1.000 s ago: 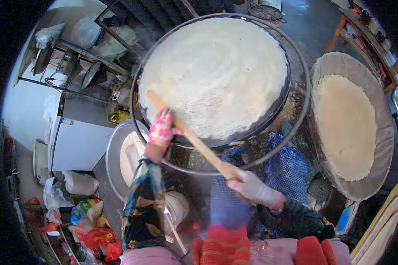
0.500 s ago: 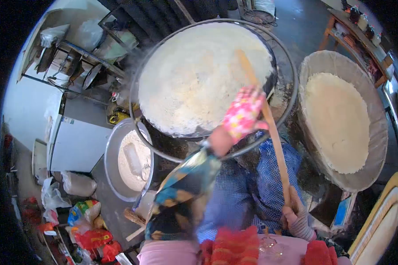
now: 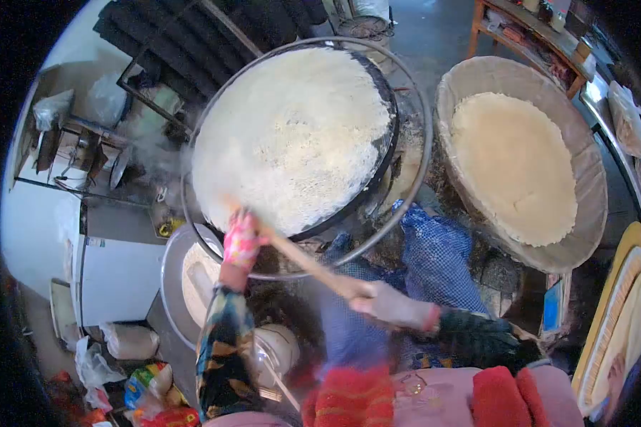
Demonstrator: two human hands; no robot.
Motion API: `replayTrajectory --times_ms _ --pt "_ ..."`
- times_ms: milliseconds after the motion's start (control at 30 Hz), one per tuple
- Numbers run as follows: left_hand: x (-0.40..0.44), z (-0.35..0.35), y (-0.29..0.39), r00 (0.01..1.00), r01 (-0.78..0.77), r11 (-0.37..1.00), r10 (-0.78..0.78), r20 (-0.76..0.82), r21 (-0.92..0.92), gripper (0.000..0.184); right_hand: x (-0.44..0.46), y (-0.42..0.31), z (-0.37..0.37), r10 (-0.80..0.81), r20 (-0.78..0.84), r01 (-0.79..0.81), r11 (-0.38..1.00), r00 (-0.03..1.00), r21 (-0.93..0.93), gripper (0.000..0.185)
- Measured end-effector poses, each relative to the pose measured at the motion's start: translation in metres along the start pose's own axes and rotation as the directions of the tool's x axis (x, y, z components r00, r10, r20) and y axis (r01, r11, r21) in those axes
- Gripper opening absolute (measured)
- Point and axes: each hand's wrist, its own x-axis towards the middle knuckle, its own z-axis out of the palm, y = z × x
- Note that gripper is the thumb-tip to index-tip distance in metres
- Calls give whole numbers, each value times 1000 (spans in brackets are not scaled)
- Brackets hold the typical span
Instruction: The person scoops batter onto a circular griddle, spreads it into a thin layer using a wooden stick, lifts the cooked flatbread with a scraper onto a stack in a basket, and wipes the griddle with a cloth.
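A wooden stick (image 3: 303, 262) runs across the near edge of a large round griddle (image 3: 386, 153), which is covered by pale, steaming batter (image 3: 292, 135). My left hand (image 3: 243, 240), in a pink patterned glove, is closed round the stick near its far end, over the griddle's near left rim. Lower right, my right hand (image 3: 393, 304) in a pale glove grips the stick's near end. The far tip of the stick is blurred against the batter. A metal ring (image 3: 426, 142) surrounds the griddle.
A large cloth-lined basket (image 3: 591, 185) with pale dough or batter stands at the right. To the left is a metal basin (image 3: 169, 285) with flour and a scoop. A white bucket (image 3: 281, 341) stands below. Round boards (image 3: 612, 320) lean at the lower right.
Since half a second ago, the stick has swung from the griddle's right side to its lower left. My left hand moved left with it; my right hand rose and moved left. The view has also shifted.
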Motion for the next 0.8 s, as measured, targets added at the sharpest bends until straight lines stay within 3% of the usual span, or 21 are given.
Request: replayTrajectory --times_ms 33,67,100,167,233,300,333,367,433,467,500,533,600,733,800 --pt "-29 -9 -11 998 65 998 -65 -3 4 63 28 25 10 -318 -44 294 914 947 -279 54" --pt "-53 -17 -21 989 115 993 -118 87 39 70 51 47 11 -605 2 511 671 796 -537 52" --pt "-80 -2 -40 993 106 988 -111 37 115 78 35 20 16 -344 63 299 695 937 -654 54" --pt "-96 -8 -19 996 85 987 -84 -12 135 84 13 34 16 -378 34 327 751 925 -574 52" --pt "-55 -29 37 995 75 985 -64 -73 153 88 -29 28 -4 -184 -44 108 735 982 -670 51" --pt "18 -24 76 937 -252 968 244 -250 -1 85 -69 40 -38 -412 -189 203 734 891 -648 52" --pt "66 -25 107 851 -438 894 376 -367 -100 86 -88 30 -48 -443 -298 163 746 845 -646 53" --pt "114 -27 134 826 -500 860 437 -357 -104 86 -102 19 -57 -474 -403 128 757 783 -640 55" --pt "199 -28 190 767 -598 791 518 -379 -128 87 -104 -1 -79 -543 -482 220 788 687 -575 60" --pt "237 -11 209 792 -572 817 526 -310 -74 85 -102 -16 -87 -564 -505 252 791 653 -557 61" --pt "265 0 219 816 -547 837 527 -238 -23 83 -96 -45 -97 -343 -577 287 939 742 -189 62" --pt "283 11 214 819 -541 841 518 -244 -30 83 -89 -64 -105 -106 -551 260 943 828 210 63" --pt "303 22 204 884 -462 876 441 154 137 73 -68 -67 -120 -94 -492 252 931 865 265 61" --pt "295 37 136 913 -401 916 400 76 -1 66 -32 -78 -128 -99 -344 227 907 934 356 58" --pt "284 40 96 943 -333 942 331 -47 -51 65 -14 -92 -116 -125 -254 214 907 959 362 58"
